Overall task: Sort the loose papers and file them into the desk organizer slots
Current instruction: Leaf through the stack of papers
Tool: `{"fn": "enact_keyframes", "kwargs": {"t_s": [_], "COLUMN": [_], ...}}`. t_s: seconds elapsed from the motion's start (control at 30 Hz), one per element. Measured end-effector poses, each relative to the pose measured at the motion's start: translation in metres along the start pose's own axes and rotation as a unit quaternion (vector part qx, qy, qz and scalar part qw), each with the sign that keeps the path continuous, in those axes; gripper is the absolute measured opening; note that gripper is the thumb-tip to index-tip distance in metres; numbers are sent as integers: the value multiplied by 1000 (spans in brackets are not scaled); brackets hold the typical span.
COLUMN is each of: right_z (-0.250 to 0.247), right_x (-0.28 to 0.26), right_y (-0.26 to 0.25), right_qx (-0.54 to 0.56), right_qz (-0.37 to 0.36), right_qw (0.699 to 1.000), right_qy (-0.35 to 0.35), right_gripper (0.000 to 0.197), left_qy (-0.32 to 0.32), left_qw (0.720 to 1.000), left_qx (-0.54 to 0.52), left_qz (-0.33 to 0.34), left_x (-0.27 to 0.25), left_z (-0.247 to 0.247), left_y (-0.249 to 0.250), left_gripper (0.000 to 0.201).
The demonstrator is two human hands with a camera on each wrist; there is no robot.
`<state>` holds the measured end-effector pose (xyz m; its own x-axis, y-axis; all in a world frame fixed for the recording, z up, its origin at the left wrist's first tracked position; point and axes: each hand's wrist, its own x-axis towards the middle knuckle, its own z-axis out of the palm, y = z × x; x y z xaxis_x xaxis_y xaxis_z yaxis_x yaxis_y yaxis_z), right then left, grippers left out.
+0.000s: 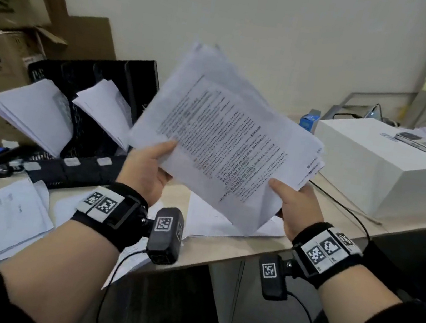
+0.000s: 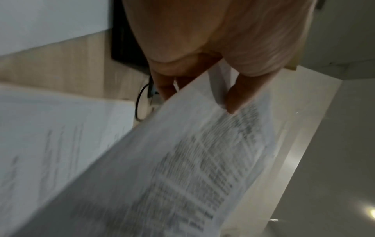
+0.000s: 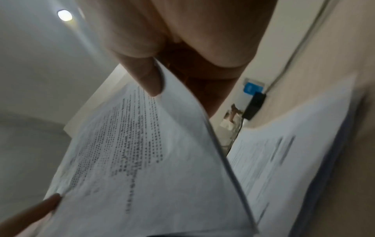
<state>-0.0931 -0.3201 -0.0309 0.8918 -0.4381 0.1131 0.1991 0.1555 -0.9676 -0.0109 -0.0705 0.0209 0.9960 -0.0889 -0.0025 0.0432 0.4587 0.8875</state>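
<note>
The right hand [image 3: 182,40] pinches a sheaf of printed papers [image 3: 142,160], its thumb [image 3: 148,80] pressed on the top page's edge. Another fingertip [image 3: 50,202] touches the sheaf's far corner. Below the hand, more printed sheets [image 3: 284,160] lie on the bench [image 3: 334,64].

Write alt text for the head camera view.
Both hands, left hand and right hand, hold a stack of printed papers above a desk. A black desk organizer at left already holds two paper bundles; a white box sits at right.
</note>
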Motion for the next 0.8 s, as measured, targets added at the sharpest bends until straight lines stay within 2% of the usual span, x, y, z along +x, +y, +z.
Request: {"fn": "enact_keyframes", "kwargs": {"t_s": [0.07, 0.17, 0.27, 0.37, 0.43, 0.6, 0.7, 0.8], "right_z": [-7, -11, -12, -11, -13, -18, -14, -12], "right_x": [-1, -1, 2, -1, -4, -8, -9, -7], "right_y": [-6, -13, -15, -17, -14, 2, 6, 4], "right_qx": [-60, -90, -96, -97, -110, -122, -121, -120], "right_qz": [-36, -69, -89, -101, -107, -56, -42, -44], "right_qw": [998, 993, 989, 989, 988, 991, 991, 990], "right_qy": [5, 41, 61, 48, 35, 27, 29, 59], "right_gripper": [38, 31, 24, 19, 16, 10, 11, 9], "left_qy": [13, -14, -63, -43, -32, -35, -36, -19], "left_qw": [997, 978, 956, 961, 971, 977, 979, 982], "left_qx": [56, 187, 275, 267, 235, 208, 195, 184], "left_qz": [47, 94, 84, 51, 19, -38, -44, -23], "left_x": [5, 3, 1, 6, 8, 0, -5, -5], "left_z": [-13, -23, -22, -26, -31, -38, -35, -34], "left_y": [13, 19, 10, 0, -8, -27, -30, -29], "left_gripper": [34, 33, 36, 29, 36, 41, 36, 32]}}
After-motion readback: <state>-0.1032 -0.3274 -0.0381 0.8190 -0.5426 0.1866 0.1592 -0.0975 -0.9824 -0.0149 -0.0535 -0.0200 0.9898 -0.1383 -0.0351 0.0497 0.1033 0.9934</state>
